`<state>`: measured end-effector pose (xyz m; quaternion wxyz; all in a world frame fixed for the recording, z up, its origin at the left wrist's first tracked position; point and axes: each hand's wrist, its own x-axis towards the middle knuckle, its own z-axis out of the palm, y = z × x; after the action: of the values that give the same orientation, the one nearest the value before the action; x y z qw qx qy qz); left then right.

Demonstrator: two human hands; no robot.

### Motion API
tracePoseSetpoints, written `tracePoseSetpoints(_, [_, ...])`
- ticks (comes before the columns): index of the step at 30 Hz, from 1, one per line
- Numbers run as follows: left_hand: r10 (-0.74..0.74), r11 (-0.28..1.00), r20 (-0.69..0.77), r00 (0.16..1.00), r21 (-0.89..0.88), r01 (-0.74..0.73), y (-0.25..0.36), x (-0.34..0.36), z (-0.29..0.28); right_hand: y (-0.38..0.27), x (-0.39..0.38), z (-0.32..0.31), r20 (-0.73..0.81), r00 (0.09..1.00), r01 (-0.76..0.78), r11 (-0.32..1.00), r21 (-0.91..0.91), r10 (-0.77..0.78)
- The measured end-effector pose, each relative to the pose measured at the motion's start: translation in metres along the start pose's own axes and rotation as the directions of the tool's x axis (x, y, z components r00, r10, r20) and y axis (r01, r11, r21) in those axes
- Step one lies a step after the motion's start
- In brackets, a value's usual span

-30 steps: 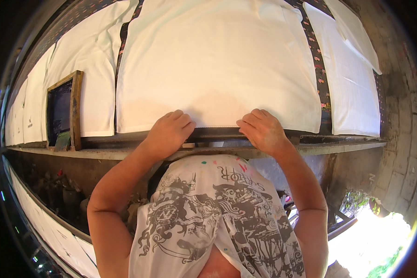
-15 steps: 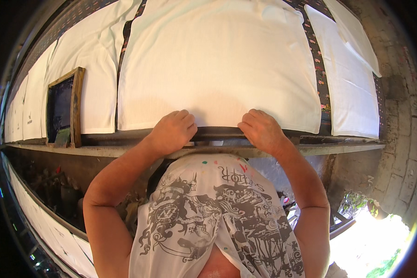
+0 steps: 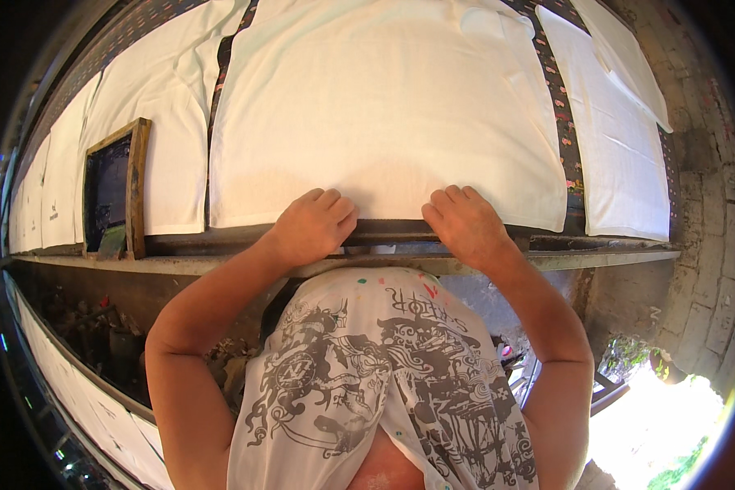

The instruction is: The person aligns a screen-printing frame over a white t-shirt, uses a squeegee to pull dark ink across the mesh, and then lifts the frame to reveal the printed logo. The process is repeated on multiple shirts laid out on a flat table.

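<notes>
A large white cloth (image 3: 384,106) lies spread over the table in front of me. Both hands are at its near edge, a short way apart. My left hand (image 3: 317,222) is closed, its curled fingers on the hem. Likewise my right hand (image 3: 467,222) pinches the same hem, thumb side inward. The fingertips of both are partly hidden under the knuckles. Between my hands the hem runs nearly straight, and soft wrinkles show at the cloth's far right corner.
A wooden-framed screen (image 3: 139,188) stands on a white cloth (image 3: 175,106) to the left. More white cloths (image 3: 621,155) lie on the right, over dark patterned fabric (image 3: 574,175). A ledge (image 3: 596,261) runs along the near side. A block wall (image 3: 694,245) borders the right.
Both hands have shifted slightly, the left a little to the right, still at the hem. The cloth's far right corner looks more wrinkled.
</notes>
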<state>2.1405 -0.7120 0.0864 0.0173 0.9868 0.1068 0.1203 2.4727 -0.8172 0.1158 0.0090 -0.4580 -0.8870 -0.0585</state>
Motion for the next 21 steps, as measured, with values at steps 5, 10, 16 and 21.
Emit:
tracePoseSetpoints(5, [0.036, 0.999, -0.030, 0.999, -0.005, -0.036, -0.001, 0.000, 0.003, 0.003, -0.012, 0.006, 0.094, 0.994, -0.059, 0.998, -0.024, 0.061])
tracePoseSetpoints(10, [-0.012, 1.000, -0.005, 1.000, -0.014, 0.012, 0.000, 0.000, 0.000, 0.009, -0.015, -0.001, 0.062, 0.998, -0.021, 1.000, -0.013, 0.022])
tracePoseSetpoints(16, [-0.343, 0.918, -0.170, 0.924, -0.270, 0.291, -0.007, 0.004, 0.008, 0.010, -0.010, -0.003, 0.086, 0.995, -0.065, 0.995, 0.079, 0.058])
tracePoseSetpoints(21, [-0.225, 0.950, -0.103, 0.969, -0.245, 0.195, -0.011, -0.003, 0.001, 0.012, -0.018, 0.010, 0.006, 1.000, -0.015, 1.000, -0.001, 0.015])
